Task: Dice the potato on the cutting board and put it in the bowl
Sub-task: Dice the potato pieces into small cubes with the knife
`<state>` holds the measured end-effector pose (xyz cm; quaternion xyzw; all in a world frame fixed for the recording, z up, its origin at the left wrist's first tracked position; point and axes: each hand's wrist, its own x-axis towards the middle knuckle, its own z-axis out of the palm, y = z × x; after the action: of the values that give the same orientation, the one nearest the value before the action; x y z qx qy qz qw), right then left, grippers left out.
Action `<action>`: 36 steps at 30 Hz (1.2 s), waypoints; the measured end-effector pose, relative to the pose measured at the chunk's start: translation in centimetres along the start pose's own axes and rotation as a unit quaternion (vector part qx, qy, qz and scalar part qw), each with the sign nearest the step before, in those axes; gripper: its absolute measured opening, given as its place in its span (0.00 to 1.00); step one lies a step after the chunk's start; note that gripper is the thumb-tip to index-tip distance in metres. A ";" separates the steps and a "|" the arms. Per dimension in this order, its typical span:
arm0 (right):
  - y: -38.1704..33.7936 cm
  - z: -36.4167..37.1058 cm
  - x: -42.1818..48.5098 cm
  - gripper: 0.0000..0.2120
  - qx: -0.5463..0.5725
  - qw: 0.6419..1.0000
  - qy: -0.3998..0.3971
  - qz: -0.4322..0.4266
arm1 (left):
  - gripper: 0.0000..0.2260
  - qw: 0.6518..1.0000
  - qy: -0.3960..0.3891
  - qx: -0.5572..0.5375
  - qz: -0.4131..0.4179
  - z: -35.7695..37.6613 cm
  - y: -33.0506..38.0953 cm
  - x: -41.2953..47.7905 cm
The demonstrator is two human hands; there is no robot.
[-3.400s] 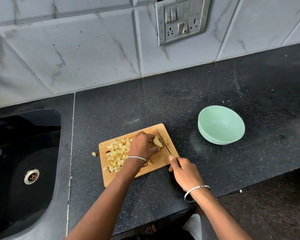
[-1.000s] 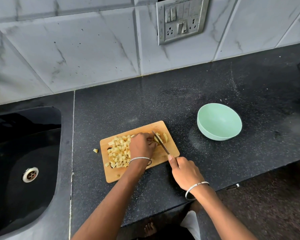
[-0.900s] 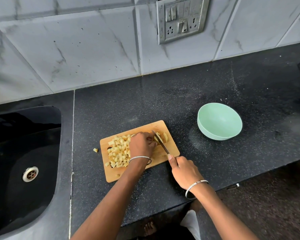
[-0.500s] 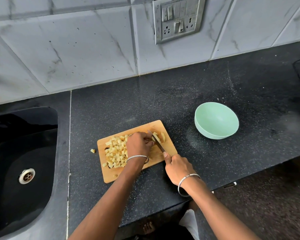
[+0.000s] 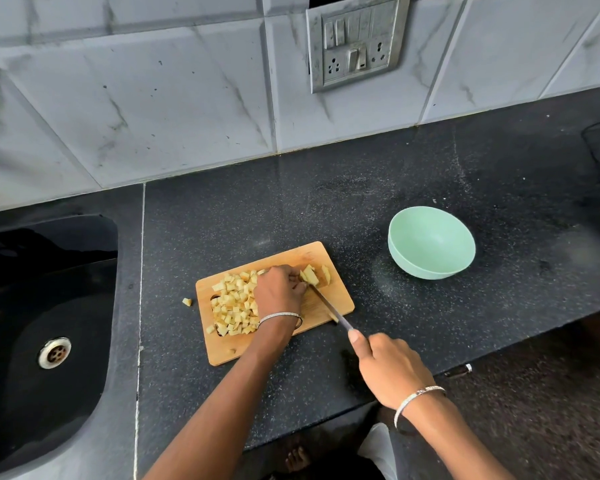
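Steel knife (image 5: 329, 308), clenched in the right hand (image 5: 388, 368), has drawn back from the last potato (image 5: 312, 274), which the left hand (image 5: 279, 292) pins with curled fingertips on the board (image 5: 340, 296), so dicing looks nearly done; bowl (image 5: 430, 244) empty.

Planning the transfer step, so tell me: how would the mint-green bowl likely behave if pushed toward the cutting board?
The bowl looks empty and thin-walled, probably plastic, so likely light. On the polished black counter it would probably slide easily. Its rounded sides narrow toward the base, so a rim-high push might tip it.
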<state>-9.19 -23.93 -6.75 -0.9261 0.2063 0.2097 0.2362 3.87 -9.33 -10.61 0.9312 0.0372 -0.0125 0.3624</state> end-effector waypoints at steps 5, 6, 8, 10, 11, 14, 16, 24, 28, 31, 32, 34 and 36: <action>-1.4 -0.1 2.1 0.30 0.056 0.998 0.024 -0.033 | 0.11 1.000 0.017 0.018 0.019 -0.1 0.2 -0.3; -1.5 0.2 2.7 0.31 0.067 0.997 0.024 -0.040 | 0.12 0.999 0.027 0.021 0.028 -0.2 0.3 -0.5; -1.4 0.8 3.8 0.32 0.083 0.995 0.026 -0.043 | 0.13 0.997 0.049 0.023 0.052 -0.3 0.3 -1.1; -1.1 1.2 4.3 0.32 0.088 0.995 0.030 -0.040 | 0.13 0.996 0.055 0.025 0.070 -0.3 0.2 -1.8; -1.0 1.3 4.4 0.32 0.087 0.995 0.031 -0.037 | 0.13 0.996 0.051 0.029 0.073 -0.3 0.1 -2.1; -1.0 1.7 4.3 0.31 0.080 0.996 0.029 -0.029 | 0.13 0.995 0.053 0.036 0.072 -0.3 -0.3 -2.2; -1.3 1.9 4.2 0.29 0.077 0.997 0.021 -0.020 | 0.13 0.995 0.055 0.030 0.071 -0.4 -0.2 -2.0; -4.1 4.1 2.5 0.26 0.094 0.992 -0.036 -0.076 | 0.11 0.994 0.089 0.014 0.066 -2.4 -1.6 -1.4; -4.3 4.7 2.6 0.31 0.115 0.989 -0.030 -0.086 | 0.10 0.993 0.077 0.018 0.089 -3.2 -2.4 -1.2; -3.8 3.7 3.0 0.30 0.125 0.987 -0.007 -0.100 | 0.11 0.991 0.083 0.016 0.107 -3.4 -3.0 -1.0; -3.6 3.2 3.1 0.30 0.132 0.986 0.005 -0.103 | 0.11 0.990 0.086 0.014 0.113 -3.4 -3.0 -1.0; -3.0 2.1 3.3 0.28 0.148 0.984 0.031 -0.098 | 0.11 0.988 0.086 0.014 0.129 -3.2 -2.4 -0.9; -2.3 1.1 3.6 0.27 0.165 0.982 0.052 -0.082 | 0.10 0.986 0.068 0.026 0.151 -2.7 -1.7 -0.6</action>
<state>-5.48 -22.53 -8.60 -0.8979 0.1736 0.1049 0.3908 3.10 -6.30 -9.73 0.9338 -0.0795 0.1049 0.3326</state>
